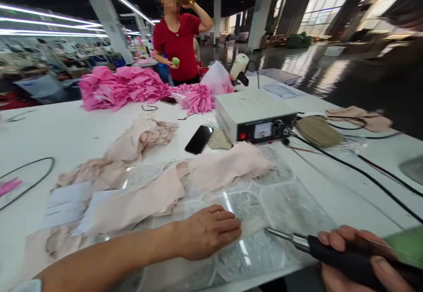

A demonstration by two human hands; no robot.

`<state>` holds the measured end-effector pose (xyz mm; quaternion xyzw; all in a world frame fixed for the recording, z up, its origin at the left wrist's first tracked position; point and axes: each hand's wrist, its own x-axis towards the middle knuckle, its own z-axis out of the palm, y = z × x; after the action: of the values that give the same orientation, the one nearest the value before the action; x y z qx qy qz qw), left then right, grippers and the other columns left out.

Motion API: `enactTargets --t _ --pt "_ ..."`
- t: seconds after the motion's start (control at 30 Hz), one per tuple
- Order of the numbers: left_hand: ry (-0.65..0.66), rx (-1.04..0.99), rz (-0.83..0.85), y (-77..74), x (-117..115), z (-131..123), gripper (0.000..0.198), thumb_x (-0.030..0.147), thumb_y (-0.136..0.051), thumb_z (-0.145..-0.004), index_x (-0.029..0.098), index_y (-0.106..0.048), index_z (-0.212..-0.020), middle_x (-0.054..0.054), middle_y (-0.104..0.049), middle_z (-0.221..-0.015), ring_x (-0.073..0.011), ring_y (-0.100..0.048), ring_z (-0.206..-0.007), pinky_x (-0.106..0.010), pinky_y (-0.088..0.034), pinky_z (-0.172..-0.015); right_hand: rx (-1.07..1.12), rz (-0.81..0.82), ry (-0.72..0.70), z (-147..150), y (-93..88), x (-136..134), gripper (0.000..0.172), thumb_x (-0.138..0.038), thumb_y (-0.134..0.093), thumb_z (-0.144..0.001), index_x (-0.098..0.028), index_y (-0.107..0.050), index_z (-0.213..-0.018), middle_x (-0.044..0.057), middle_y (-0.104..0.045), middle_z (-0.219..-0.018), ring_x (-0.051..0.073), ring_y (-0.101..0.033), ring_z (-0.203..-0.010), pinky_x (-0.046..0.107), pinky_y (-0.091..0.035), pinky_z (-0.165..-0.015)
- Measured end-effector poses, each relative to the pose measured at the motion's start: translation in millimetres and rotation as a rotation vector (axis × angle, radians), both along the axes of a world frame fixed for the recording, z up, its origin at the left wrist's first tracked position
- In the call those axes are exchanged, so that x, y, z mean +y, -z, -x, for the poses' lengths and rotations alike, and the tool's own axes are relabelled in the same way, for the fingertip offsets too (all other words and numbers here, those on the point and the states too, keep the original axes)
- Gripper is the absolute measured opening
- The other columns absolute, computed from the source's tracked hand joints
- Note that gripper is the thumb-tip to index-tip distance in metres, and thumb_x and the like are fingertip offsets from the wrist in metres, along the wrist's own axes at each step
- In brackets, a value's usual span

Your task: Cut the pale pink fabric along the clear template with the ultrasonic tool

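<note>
Fabric, a pale pink cut piece (139, 204), lies just left of your left hand (206, 230), which rests flat and released on the clear plastic sheet (280, 204); your right hand (357, 256) grips a black-handled metal-tipped tool (317, 245).

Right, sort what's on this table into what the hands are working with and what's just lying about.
In use:
- left hand, flat on the pale pink fabric pieces
- right hand, gripping the black-handled tool
- clear plastic sheet beneath them
- white control box, with cables running from its front

Lying about:
- black phone
- bright pink fabric heap
- tan pad
- white paper slips
</note>
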<state>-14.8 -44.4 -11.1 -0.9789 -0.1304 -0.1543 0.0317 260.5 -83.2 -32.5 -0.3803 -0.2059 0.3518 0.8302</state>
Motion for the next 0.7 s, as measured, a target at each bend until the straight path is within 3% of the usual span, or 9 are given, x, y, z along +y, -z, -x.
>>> enactTargets --t 0.07,0.13,0.37,0.7 --pt "0.03 -0.032 -0.001 0.9 7 -5 0.028 0.013 -0.036 -0.099 0.006 -0.057 -0.116 -0.011 -0.062 -0.123 -0.0224 -0.054 -0.114 -0.034 -0.04 -0.096 0.034 0.04 0.054 12 -21.0 -2 0.023 -0.031 -0.06 -0.048 -0.02 -0.055 -0.068 -0.002 -0.052 -0.063 0.012 -0.047 -0.049 0.03 -0.045 -0.045" --pt "0.055 -0.025 -0.006 3.0 12 -7 0.03 0.014 -0.034 -0.1 0.006 -0.055 -0.121 -0.01 -0.059 -0.128 -0.0237 -0.052 -0.119 -0.035 -0.039 -0.099 0.042 0.038 0.079 16 -29.7 -3 0.022 -0.031 -0.059 -0.049 -0.02 -0.053 -0.066 -0.002 -0.051 -0.062 0.011 -0.045 -0.048 0.029 -0.044 -0.045" --pt "0.075 0.043 -0.036 12.8 19 -10 0.035 0.017 -0.031 -0.102 0.011 -0.051 -0.13 -0.005 -0.053 -0.137 -0.0221 -0.047 -0.128 -0.036 -0.036 -0.106 0.031 -0.008 0.087 11 -16.7 -5 0.018 -0.03 -0.058 -0.058 -0.02 -0.055 -0.072 -0.001 -0.05 -0.066 0.013 -0.046 -0.053 0.031 -0.044 -0.048" --pt "0.107 -0.021 -0.016 20.6 19 -9 0.035 0.018 -0.033 -0.098 0.008 -0.055 -0.124 -0.011 -0.057 -0.132 -0.0241 -0.047 -0.128 -0.04 -0.04 -0.105 -0.01 0.006 0.014 9 -13.6 -2 0.022 -0.032 -0.065 -0.06 -0.02 -0.055 -0.075 -0.002 -0.051 -0.068 0.012 -0.048 -0.056 0.029 -0.048 -0.05"
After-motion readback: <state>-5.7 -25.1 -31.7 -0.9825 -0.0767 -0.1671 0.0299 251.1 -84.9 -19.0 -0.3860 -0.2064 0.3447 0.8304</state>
